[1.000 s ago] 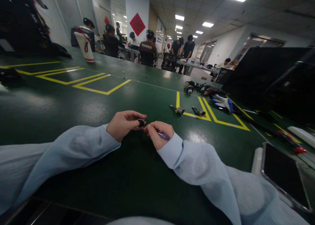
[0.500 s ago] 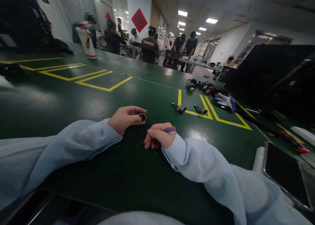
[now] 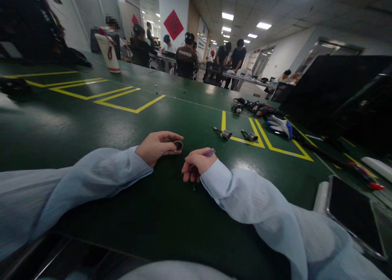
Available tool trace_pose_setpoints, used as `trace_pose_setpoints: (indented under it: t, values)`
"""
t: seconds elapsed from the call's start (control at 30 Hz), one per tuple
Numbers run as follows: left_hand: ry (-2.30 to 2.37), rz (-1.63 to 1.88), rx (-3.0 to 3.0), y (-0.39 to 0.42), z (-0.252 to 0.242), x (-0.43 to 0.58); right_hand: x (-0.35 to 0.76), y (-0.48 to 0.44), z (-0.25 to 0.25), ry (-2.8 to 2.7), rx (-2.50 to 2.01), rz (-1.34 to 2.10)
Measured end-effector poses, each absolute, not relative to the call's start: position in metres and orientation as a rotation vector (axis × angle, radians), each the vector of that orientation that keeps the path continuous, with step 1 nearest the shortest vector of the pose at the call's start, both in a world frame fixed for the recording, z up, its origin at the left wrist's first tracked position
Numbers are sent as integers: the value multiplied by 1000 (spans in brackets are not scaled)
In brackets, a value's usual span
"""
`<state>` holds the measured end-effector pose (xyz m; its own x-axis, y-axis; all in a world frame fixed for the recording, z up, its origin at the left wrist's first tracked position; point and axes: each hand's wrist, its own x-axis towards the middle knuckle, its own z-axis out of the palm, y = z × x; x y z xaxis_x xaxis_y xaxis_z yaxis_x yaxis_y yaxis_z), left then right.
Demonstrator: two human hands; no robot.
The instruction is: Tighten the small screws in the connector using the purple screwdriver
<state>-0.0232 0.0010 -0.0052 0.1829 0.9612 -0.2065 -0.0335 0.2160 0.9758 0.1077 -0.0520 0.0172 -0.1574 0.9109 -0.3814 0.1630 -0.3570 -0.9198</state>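
My left hand (image 3: 159,147) is closed round a round metal cup-like part (image 3: 178,145), its open rim facing right. Just right of it and a little nearer to me, my right hand (image 3: 199,164) grips a screwdriver with a purple handle (image 3: 209,152); the handle sticks out behind the thumb, and the thin shaft is hard to make out. The two hands do not touch. Beyond my right hand, two metal hole-saw-like pieces with shafts, one on the left (image 3: 226,134) and one on the right (image 3: 251,137), lie on the green table (image 3: 190,116).
A white cup (image 3: 109,53) stands at the back left. Black cabled tools (image 3: 239,107) and a blue-white glove (image 3: 280,126) lie at the right. Nearer are a red-black tool (image 3: 366,177) and a phone (image 3: 355,214). People are at tables behind.
My right hand has moved slightly up, and the screwdriver has turned in it, its thin shaft showing less clearly than before. My left hand has hardly moved.
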Motion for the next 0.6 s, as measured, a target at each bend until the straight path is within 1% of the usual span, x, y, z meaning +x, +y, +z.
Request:
trace_pose_setpoints:
  t: [0.17,0.3,0.37,0.43,0.5,0.6]
  values:
    - [1102,951,1098,1,-9,-25,113,-40,21,-1225,-1657,1636]
    - [1109,953,1094,-1,-7,-25,123,-26,9,-1151,-1635,1858]
    - [1113,956,1101,-2,-5,-25,125,-23,6,-1114,-1643,1915]
    - [1111,954,1107,-3,-5,-25,125,-23,7,-1129,-1670,1889]
    - [1104,951,1109,-2,-5,-26,121,-28,11,-1201,-1707,1788]
    - [1097,952,1109,-2,-6,-26,113,-41,16,-1361,-1695,1489]
